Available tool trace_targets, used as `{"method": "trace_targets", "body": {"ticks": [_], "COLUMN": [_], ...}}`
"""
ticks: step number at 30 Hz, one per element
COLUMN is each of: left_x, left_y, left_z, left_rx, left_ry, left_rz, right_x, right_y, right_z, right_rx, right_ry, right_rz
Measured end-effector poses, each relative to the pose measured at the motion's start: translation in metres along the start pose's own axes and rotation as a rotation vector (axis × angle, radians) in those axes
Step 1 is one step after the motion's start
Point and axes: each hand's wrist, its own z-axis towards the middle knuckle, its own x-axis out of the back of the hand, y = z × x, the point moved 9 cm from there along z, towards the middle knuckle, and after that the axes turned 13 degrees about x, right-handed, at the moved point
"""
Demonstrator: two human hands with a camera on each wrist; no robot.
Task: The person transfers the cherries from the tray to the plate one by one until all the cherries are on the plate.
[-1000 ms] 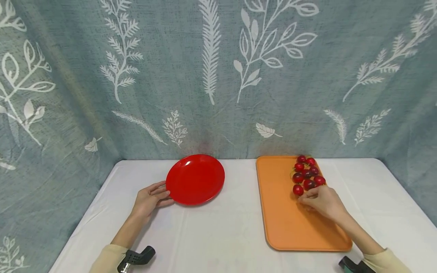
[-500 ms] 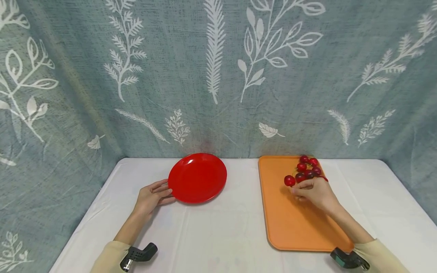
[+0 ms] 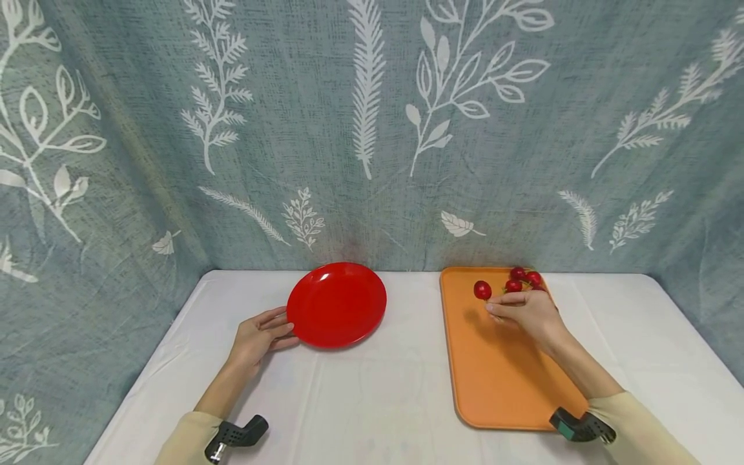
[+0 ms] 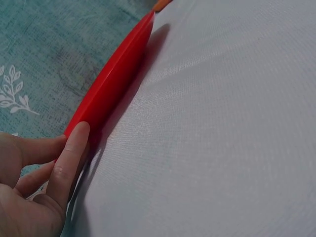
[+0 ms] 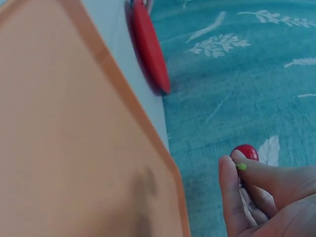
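My right hand [image 3: 523, 313] pinches a red cherry [image 3: 482, 290] by its green stem and holds it raised over the far end of the orange tray [image 3: 494, 374]. The right wrist view shows the same cherry [image 5: 246, 152] between thumb and finger. Several more cherries [image 3: 523, 279] lie at the tray's far right corner, partly behind my hand. My left hand [image 3: 258, 336] rests on the white table with its fingers touching the near left rim of the red plate [image 3: 337, 303]. In the left wrist view the fingers [image 4: 69, 158] lie against the plate's edge [image 4: 113, 84].
A white cloth [image 3: 360, 387] covers the table. A teal curtain with white leaf prints [image 3: 372, 129] hangs close behind it. Plate and tray stand side by side with a gap of cloth between them.
My right hand has lifted one cherry off the tray's pile and carried it up and to the left. The left hand has stayed at the plate's rim.
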Motion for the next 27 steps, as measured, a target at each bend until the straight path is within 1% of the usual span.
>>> {"method": "trace_targets", "body": {"ticks": [6, 11, 19, 27], "left_x": [0.003, 0.003, 0.004, 0.001], "left_y": [-0.002, -0.002, -0.004, -0.001], "left_z": [-0.001, 0.000, 0.001, 0.002], "left_rx": [0.010, 0.009, 0.007, 0.005], "left_ry": [0.000, -0.006, -0.003, -0.022], "left_rz": [-0.021, -0.027, -0.027, -0.040], "right_x": [-0.014, -0.032, -0.060, -0.082], "right_y": [-0.008, -0.011, -0.014, -0.017], "right_z": [0.011, 0.022, 0.038, 0.049], "right_rx": [0.029, 0.053, 0.047, 0.044], "right_ry": [0.000, -0.008, -0.011, -0.003], "right_rz": [0.038, 0.078, 0.126, 0.236]}}
